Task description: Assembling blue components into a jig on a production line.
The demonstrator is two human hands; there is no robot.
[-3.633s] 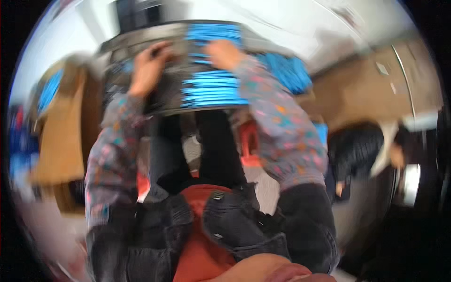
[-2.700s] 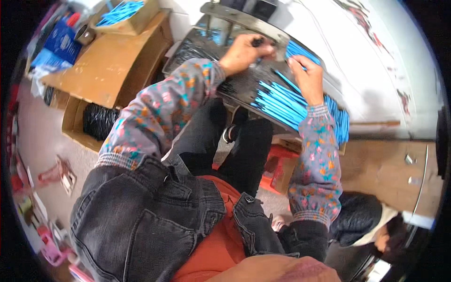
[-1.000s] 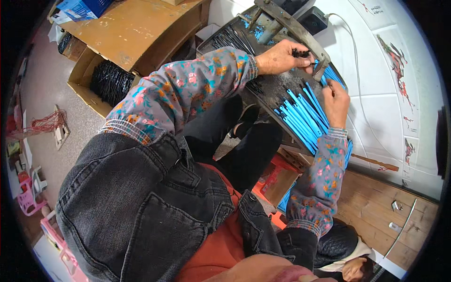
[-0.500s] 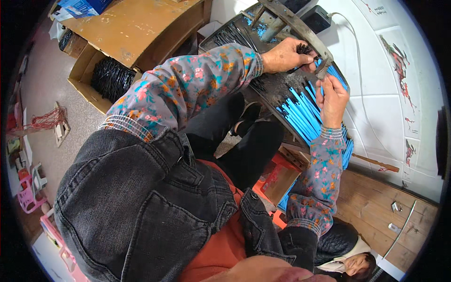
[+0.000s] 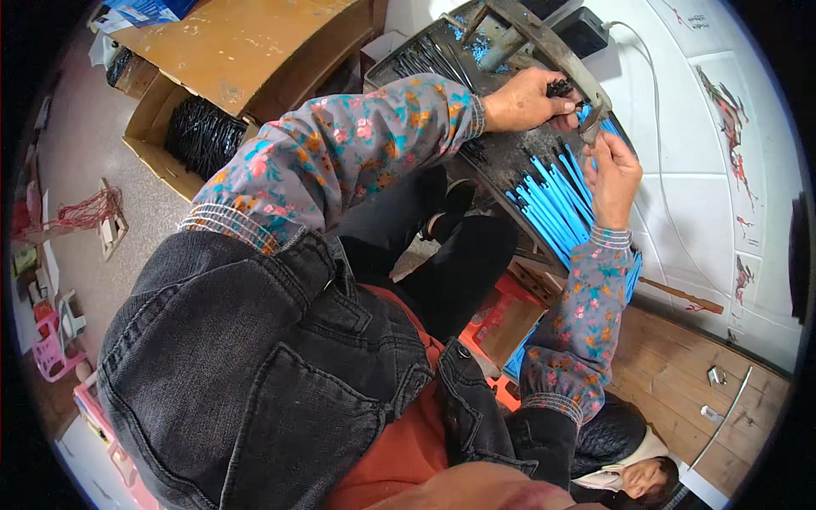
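At the dark metal work tray, my left hand [image 5: 529, 104] is closed round a cluster of thin black sticks [image 5: 558, 87], their ends poking up past the fingers. A bit of blue shows beside its fingertips. My right hand [image 5: 615, 183] is closed, thumb and fingers pinched just below the pointed metal tip [image 5: 590, 129] of a bench-mounted lever tool [image 5: 544, 42]. What it grips is hidden by the fingers. Below and between my hands lie long light-blue sticks [image 5: 548, 212] with black ends, spread in a loose pile on the tray.
Black rods [image 5: 425, 64] and small blue bits [image 5: 478, 53] lie at the tray's far end. Left stand a brown wooden table [image 5: 238, 51] and a carton of black rods [image 5: 202, 140]. A corded black box [image 5: 582, 32] sits by the tiled wall. Another person [image 5: 629, 463] is at lower right.
My right hand has shifted slightly, and less of a blue stick shows above it at the tool. My left hand keeps its hold on the black sticks. The whole view has moved a little.
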